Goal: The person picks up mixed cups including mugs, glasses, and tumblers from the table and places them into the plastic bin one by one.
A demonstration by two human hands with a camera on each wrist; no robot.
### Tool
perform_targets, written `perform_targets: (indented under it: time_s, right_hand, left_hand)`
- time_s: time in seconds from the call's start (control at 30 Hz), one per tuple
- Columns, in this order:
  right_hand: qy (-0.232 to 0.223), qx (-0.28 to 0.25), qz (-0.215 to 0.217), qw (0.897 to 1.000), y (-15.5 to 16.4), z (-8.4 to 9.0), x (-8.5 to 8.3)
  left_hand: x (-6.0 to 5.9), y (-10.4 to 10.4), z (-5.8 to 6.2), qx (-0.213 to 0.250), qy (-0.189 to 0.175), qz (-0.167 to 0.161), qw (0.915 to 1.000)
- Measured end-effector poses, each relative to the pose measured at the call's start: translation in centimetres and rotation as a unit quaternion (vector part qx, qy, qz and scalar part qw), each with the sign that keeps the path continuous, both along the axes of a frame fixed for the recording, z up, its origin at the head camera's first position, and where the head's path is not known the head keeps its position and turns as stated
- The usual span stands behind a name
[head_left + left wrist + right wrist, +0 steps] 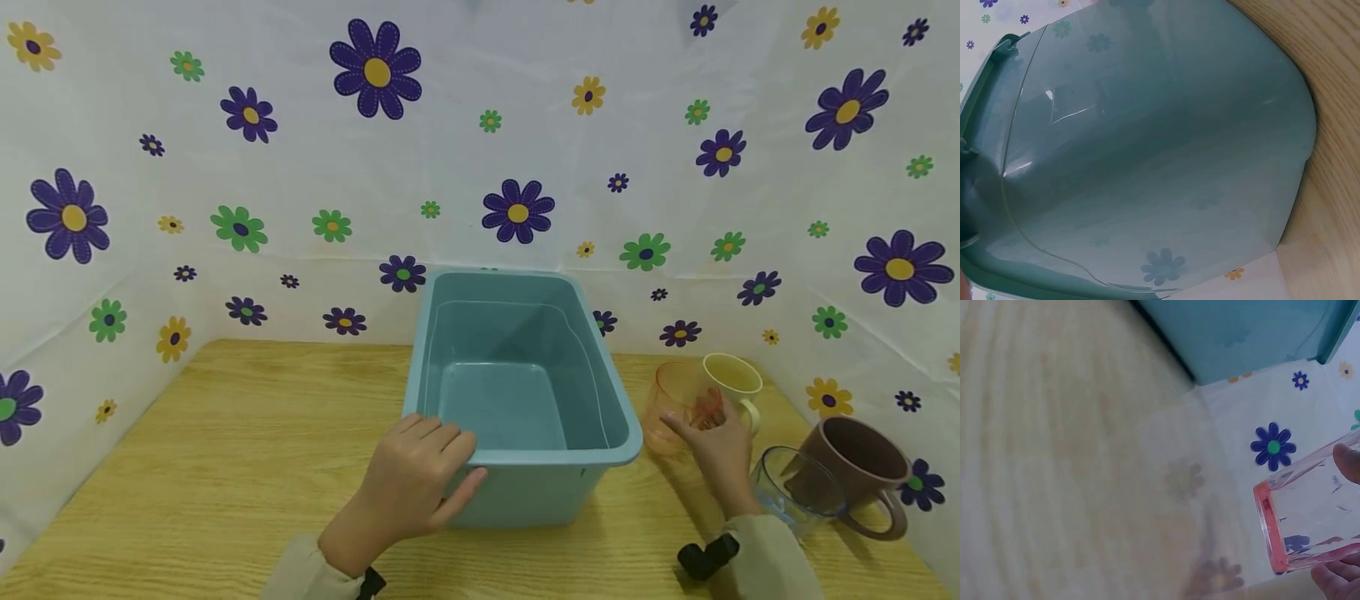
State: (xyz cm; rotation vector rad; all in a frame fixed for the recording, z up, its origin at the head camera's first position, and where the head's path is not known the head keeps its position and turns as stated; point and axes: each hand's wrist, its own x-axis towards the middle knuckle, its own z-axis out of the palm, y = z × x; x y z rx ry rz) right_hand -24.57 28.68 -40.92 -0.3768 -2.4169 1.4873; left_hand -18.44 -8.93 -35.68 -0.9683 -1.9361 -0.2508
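Observation:
My left hand point(420, 475) grips the near rim of a blue-green plastic tub point(487, 492), fingers over the edge and thumb on the outside. The tub's inside holds nothing. To the right of the tub, my right hand point(726, 446) holds a transparent orange-tinted glass point(662, 408) between thumb and fingers. In the right wrist view, the thumb and fingertips lie on opposite sides of the glass, and its thick pinkish base point(1272, 528) shows against the flowered cloth. In the left wrist view, the tub's outer wall point(1166, 144) fills most of the picture.
A pale yellow mug point(731, 375) stands just behind the glass. Beside my right forearm are a clear glass cup point(795, 492) and a brown mug point(862, 454). White cloth with printed flowers point(517, 212) encloses the back and sides of the wooden table point(285, 433).

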Motion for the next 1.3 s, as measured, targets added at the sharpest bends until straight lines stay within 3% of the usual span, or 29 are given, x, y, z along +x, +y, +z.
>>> perform_targets:
  time_s: [0.37, 0.57, 0.9, 1.13, 1.3]
  right_hand:
    - [-0.003, 0.052, -0.020, 0.998, -1.7, 6.2, 0.1]
    - [0.023, 0.098, 0.009, 0.995, -1.9, 10.1, 0.1]
    - [0.034, 0.102, 0.039, 0.993, -3.1, 17.4, -0.8]
    - [0.051, 0.108, 0.086, 0.989, -5.5, 20.8, -1.8]
    - [0.067, 0.112, 0.108, 0.985, -7.9, 22.2, -2.5]
  left_hand:
    - [0.0, 0.1, 0.1, 0.010, 0.011, -0.004, 0.9999]
    - [0.0, 0.1, -0.1, 0.013, 0.010, -0.005, 0.9999]
    - [-0.2, 0.0, -0.3, 0.017, 0.010, -0.003, 0.9998]
    - [-0.2, 0.0, -0.3, 0.021, 0.011, -0.004, 0.9997]
    - [-0.1, 0.0, -0.2, 0.021, 0.011, -0.004, 0.9997]
